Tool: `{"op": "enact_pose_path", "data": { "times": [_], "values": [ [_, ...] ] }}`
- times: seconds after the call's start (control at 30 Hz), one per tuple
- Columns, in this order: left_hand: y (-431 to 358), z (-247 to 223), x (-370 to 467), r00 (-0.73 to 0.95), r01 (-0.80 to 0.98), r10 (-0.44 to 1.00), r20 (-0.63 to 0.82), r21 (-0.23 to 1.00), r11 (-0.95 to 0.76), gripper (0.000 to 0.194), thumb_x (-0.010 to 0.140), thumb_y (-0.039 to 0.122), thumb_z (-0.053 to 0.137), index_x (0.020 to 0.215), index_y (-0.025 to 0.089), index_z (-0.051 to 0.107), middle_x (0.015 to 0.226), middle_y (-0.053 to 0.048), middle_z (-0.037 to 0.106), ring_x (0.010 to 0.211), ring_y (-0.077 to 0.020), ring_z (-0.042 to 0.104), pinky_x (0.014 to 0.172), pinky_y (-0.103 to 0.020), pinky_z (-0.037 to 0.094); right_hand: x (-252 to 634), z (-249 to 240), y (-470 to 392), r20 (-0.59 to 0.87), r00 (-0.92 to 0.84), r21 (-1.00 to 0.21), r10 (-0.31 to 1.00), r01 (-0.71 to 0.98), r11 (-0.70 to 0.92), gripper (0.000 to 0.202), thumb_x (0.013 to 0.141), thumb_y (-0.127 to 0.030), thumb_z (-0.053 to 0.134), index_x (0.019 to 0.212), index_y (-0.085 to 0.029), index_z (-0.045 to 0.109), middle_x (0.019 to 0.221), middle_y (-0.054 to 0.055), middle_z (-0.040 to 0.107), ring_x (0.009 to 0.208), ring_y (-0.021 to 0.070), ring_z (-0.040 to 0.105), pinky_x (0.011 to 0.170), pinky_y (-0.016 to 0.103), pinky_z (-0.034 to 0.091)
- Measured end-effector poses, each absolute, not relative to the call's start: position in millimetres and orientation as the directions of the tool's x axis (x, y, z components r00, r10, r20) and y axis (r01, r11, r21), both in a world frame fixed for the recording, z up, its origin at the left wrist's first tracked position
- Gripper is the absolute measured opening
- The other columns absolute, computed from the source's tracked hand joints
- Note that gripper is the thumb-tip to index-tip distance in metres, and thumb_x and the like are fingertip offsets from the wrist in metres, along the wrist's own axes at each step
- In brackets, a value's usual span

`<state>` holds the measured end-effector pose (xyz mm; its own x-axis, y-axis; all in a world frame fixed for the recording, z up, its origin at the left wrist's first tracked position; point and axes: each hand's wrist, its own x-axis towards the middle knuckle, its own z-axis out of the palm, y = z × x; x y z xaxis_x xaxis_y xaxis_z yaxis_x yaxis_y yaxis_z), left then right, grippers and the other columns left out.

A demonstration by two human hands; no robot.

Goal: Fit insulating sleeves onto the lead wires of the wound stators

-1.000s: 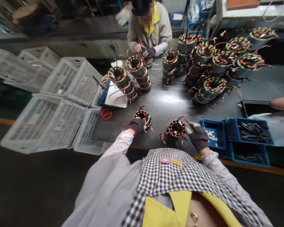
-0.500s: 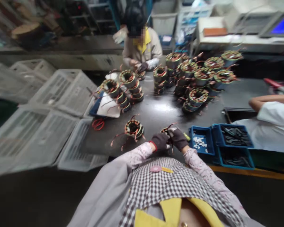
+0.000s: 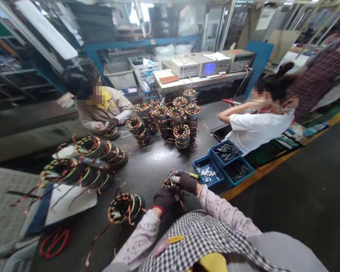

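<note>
Both my hands wear dark gloves with pale fingertips and meet near the table's front edge. Between them is a wire-wound motor stator (image 3: 167, 183), mostly hidden, with loose leads sticking out. My left hand (image 3: 164, 198) is closed on its near side, while my right hand (image 3: 184, 181) has its fingers bent over the top. What the fingertips do with the leads is too small to tell. Just beyond my right hand lies a tool with a yellow handle (image 3: 193, 175). To the left of my left hand stands another stator (image 3: 125, 208), its long leads trailing on the table.
Stacked stators stand at left (image 3: 59, 172) and centre back (image 3: 175, 113). At right are blue bins (image 3: 197, 165) with small white and black parts. Red-handled scissors (image 3: 54, 243) lie at lower left. One co-worker (image 3: 107, 105) sits across, another (image 3: 255, 128) at right.
The view has swung to the right, bringing the co-worker in white and the instruments fully into sight. My hands stay together on the stator.
</note>
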<state>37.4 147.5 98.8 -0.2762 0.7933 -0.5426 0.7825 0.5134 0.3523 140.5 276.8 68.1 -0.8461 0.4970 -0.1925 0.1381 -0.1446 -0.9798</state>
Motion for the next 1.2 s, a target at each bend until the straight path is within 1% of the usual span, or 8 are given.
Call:
{"op": "enact_pose_path", "data": {
  "times": [0.3, 0.4, 0.57, 0.73, 0.83, 1.0, 1.13, 1.2],
  "values": [
    [122.0, 118.5, 46.1, -0.328, 0.845, 0.83, -0.45, 0.254, 0.471, 0.043, 0.106, 0.029, 0.049, 0.141, 0.012, 0.067, 0.128, -0.021, 0.076, 0.115, -0.0319, 0.075, 0.096, -0.039, 0.057, 152.5, 59.2, 256.0, -0.256, -0.773, -0.945, 0.58, 0.327, 0.019, 0.016, 0.094, -0.04, 0.065, 0.093, -0.027, 0.074, 0.097, 0.001, 0.078, 0.095, 0.0244, 0.07, 0.095, 0.041, 0.056],
    [115.2, 125.8, 45.1, -0.246, 0.866, 0.832, -0.498, 0.273, 0.419, 0.039, 0.107, 0.021, 0.043, 0.132, 0.012, 0.072, 0.12, -0.02, 0.078, 0.111, -0.0302, 0.076, 0.095, -0.039, 0.057, 154.6, 56.9, 261.2, -0.314, -0.779, -0.927, 0.543, 0.374, 0.0, 0.018, 0.092, -0.038, 0.065, 0.099, -0.024, 0.075, 0.097, 0.003, 0.078, 0.096, 0.0232, 0.069, 0.097, 0.04, 0.056],
    [111.6, 114.3, 34.8, -0.284, 0.815, 0.8, -0.528, 0.307, 0.492, 0.031, 0.104, 0.029, 0.053, 0.119, 0.013, 0.075, 0.117, -0.02, 0.077, 0.117, -0.0323, 0.073, 0.1, -0.043, 0.055, 150.2, 44.1, 264.7, -0.308, -0.762, -0.886, 0.57, 0.448, 0.121, 0.024, 0.092, -0.037, 0.063, 0.104, -0.021, 0.077, 0.1, 0.007, 0.08, 0.094, 0.0229, 0.072, 0.093, 0.039, 0.057],
    [106.9, 118.6, 20.5, -0.197, 0.464, 0.808, -0.556, 0.673, 0.576, 0.027, 0.101, 0.033, 0.057, 0.107, 0.015, 0.075, 0.097, -0.01, 0.077, 0.09, -0.0213, 0.073, 0.082, -0.031, 0.056, 149.7, 42.8, 258.0, -0.293, -0.704, -0.863, 0.647, 0.485, 0.138, 0.023, 0.092, -0.039, 0.063, 0.101, -0.023, 0.078, 0.1, 0.008, 0.081, 0.096, 0.0244, 0.073, 0.097, 0.042, 0.057],
    [106.7, 123.8, 9.9, -0.212, 0.171, 0.824, -0.526, 0.81, 0.561, 0.034, 0.105, 0.036, 0.045, 0.106, 0.013, 0.071, 0.077, -0.003, 0.067, 0.062, -0.0112, 0.058, 0.062, -0.023, 0.047, 155.1, 53.1, 257.5, -0.309, -0.736, -0.91, 0.602, 0.413, 0.037, 0.03, 0.09, -0.047, 0.066, 0.102, -0.022, 0.078, 0.095, 0.007, 0.081, 0.089, 0.0247, 0.073, 0.089, 0.042, 0.06],
    [108.8, 121.6, 10.4, -0.139, -0.2, 0.821, -0.554, 0.828, 0.525, 0.04, 0.098, 0.053, 0.061, 0.085, 0.015, 0.065, 0.06, 0.004, 0.048, 0.052, -0.0066, 0.038, 0.05, -0.021, 0.031, 164.2, 85.7, 251.8, -0.167, -0.878, -0.983, 0.449, 0.114, -0.143, 0.05, 0.08, -0.057, 0.082, 0.119, -0.025, 0.077, 0.113, 0.007, 0.081, 0.102, 0.0278, 0.075, 0.09, 0.046, 0.063],
    [114.3, 114.0, 21.5, -0.07, -0.313, 0.833, -0.549, 0.805, 0.504, 0.049, 0.097, 0.062, 0.062, 0.102, 0.014, 0.07, 0.061, 0.005, 0.049, 0.049, -0.0052, 0.034, 0.047, -0.019, 0.029, 162.1, 98.9, 250.5, -0.163, -0.901, -0.983, 0.401, 0.117, -0.138, 0.039, 0.083, -0.058, 0.081, 0.096, -0.022, 0.078, 0.102, 0.008, 0.081, 0.095, 0.026, 0.075, 0.091, 0.045, 0.063],
    [117.3, 111.3, 22.9, -0.09, -0.299, 0.815, -0.573, 0.796, 0.526, 0.052, 0.099, 0.061, 0.06, 0.116, 0.013, 0.07, 0.071, 0.0, 0.061, 0.053, -0.0063, 0.045, 0.052, -0.019, 0.039, 165.5, 96.0, 258.3, -0.193, -0.857, -0.979, 0.477, 0.133, -0.156, 0.04, 0.08, -0.059, 0.082, 0.087, -0.021, 0.076, 0.09, 0.006, 0.08, 0.083, 0.0235, 0.073, 0.082, 0.042, 0.063]
  ]
}}
